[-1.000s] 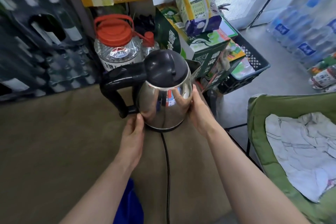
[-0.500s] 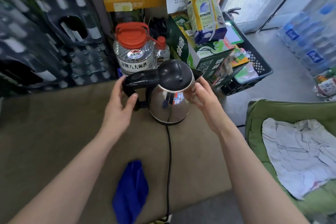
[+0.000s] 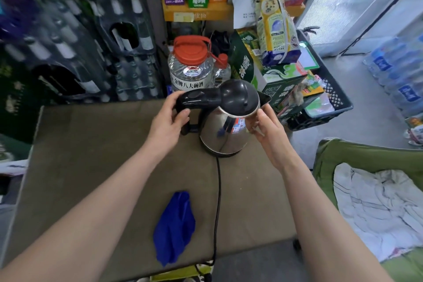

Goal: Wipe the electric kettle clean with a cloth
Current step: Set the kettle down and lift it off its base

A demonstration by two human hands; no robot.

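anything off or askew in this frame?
Nothing spilled or damaged. Only oddity: the blue cloth lies crumpled and untouched near the table's front edge, while the left hand grips the kettle's handle and the right hand steadies its body.

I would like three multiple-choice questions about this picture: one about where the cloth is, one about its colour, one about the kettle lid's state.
1. Where does the cloth lie?
A. on the table, near its front edge
B. in the right hand
C. over the kettle

2. What colour is it?
A. white
B. blue
C. red

3. How is the lid of the kettle?
A. removed
B. raised
C. shut

Answers: 1 A, it lies left of the black cord, untouched; 2 B, plainly blue; 3 C, it sits flat while the left hand holds the handle and the right hand touches the body.
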